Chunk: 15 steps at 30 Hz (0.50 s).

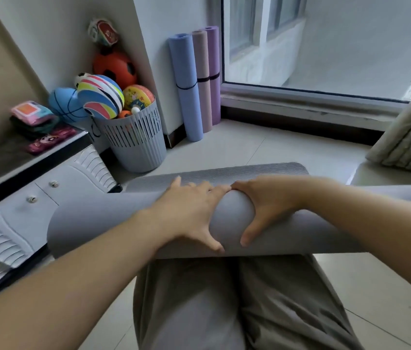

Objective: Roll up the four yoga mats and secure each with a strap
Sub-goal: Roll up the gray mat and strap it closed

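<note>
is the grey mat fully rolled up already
No, a flat ribbed stretch of the grey foam yoga mat lies unrolled beyond the roll.

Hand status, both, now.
Left hand: open, fingers spread, pressing on the grey mat roll.
Right hand: closed, curled round the grey mat roll.
</note>
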Available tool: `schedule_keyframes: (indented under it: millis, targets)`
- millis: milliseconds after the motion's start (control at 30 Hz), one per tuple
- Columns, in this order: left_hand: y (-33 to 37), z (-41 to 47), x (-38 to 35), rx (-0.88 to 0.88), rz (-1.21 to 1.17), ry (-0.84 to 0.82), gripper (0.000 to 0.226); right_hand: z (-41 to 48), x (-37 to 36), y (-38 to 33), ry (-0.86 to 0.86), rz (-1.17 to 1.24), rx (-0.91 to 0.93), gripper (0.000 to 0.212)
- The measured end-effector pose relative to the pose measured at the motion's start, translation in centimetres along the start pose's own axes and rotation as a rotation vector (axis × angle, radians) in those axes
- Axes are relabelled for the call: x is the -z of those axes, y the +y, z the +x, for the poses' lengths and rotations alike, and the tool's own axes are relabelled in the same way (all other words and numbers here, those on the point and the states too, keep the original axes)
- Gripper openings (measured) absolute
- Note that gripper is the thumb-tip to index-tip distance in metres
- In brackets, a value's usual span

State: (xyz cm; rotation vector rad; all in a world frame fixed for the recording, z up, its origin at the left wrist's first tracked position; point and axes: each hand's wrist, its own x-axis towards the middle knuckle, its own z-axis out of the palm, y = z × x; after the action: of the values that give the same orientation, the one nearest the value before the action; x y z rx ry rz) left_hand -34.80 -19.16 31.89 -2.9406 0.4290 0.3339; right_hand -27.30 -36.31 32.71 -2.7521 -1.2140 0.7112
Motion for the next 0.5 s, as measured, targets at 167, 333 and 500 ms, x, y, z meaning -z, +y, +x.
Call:
schedule_keyframes:
  millis: [167, 333, 500]
  targets:
    - [0.1, -1.8, 2.5, -0.069, -0.046, 0.006, 0.110, -2.3, 2.0, -0.9, -0.102, 0.025, 0.017, 0.093]
    - [1.6, -2.5, -0.3, -0.080, -0.157, -0.118, 0.096, -2.6, -2.1, -1.2, -0.172, 0.033, 0.016, 0.099]
    - [-0.1, -1.1, 0.6, -0.060, -0.388, -0.253, 0.092, -4.8, -2.2, -1.4, 0.166, -0.188, 0.045, 0.104]
